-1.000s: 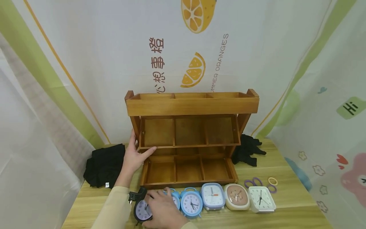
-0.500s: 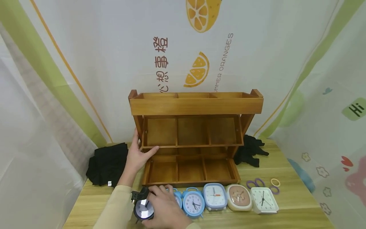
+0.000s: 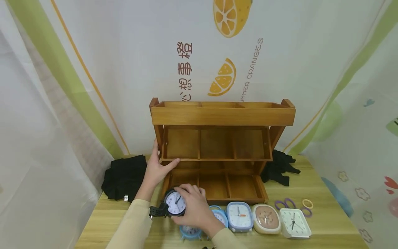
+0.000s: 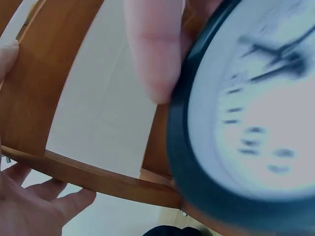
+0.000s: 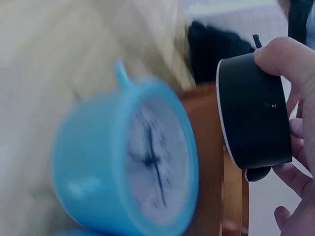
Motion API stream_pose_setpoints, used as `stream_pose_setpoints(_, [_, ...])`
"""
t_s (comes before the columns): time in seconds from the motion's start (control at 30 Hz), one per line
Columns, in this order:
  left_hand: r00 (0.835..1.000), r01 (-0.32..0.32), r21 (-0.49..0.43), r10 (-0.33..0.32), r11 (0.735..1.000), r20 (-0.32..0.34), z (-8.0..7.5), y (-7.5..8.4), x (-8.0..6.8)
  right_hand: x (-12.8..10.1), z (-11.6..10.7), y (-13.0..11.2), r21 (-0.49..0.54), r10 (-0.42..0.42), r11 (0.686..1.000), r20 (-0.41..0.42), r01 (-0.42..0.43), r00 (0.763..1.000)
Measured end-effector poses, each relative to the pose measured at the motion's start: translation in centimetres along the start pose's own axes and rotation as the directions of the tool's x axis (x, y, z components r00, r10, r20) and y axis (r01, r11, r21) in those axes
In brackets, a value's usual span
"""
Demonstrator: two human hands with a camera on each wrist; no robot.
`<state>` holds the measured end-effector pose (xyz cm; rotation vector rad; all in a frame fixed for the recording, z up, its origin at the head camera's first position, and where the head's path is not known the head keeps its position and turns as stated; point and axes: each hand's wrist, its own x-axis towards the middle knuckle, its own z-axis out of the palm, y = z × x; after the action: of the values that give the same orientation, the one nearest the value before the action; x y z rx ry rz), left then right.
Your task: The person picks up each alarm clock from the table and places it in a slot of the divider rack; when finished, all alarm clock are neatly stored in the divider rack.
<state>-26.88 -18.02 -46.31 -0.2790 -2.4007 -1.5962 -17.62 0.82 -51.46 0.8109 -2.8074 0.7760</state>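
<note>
Your right hand [image 3: 194, 207] grasps the black clock [image 3: 175, 203] round its rim; it looks light, rigid, glass-fronted, so avoid the face.

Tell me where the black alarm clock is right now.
In the head view, the black alarm clock is lifted in the right hand, before the wooden shelf's bottom-left compartment.
</note>
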Motion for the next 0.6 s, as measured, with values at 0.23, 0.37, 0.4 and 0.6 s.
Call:
stream_pose_setpoints(0.23, [0.999, 0.035, 0.028, -0.036, 0.999, 0.035, 0.4, -0.5, -0.2, 1.9, -0.2, 2.7, 0.003, 0.076, 0.997, 0.007, -0.076, 0.997])
stream_pose_setpoints(0.37, [0.998, 0.03, 0.026, -0.031, 0.999, 0.048, 0.2, -0.5, 0.0, 2.7, -0.1, 3.2, -0.002, 0.076, 0.997, 0.006, -0.076, 0.997])
stream_pose_setpoints(0.4, [0.998, 0.023, 0.024, -0.024, 0.999, 0.052, 0.1, -0.6, 0.1, 2.9, 0.0, 3.2, -0.003, 0.077, 0.997, 0.008, -0.077, 0.997])
stream_pose_setpoints(0.6, [0.997, 0.009, 0.011, -0.01, 1.0, 0.073, -0.1, -0.3, 0.5, 3.7, 0.0, 3.4, 0.02, 0.086, 0.996, 0.001, -0.086, 0.996])
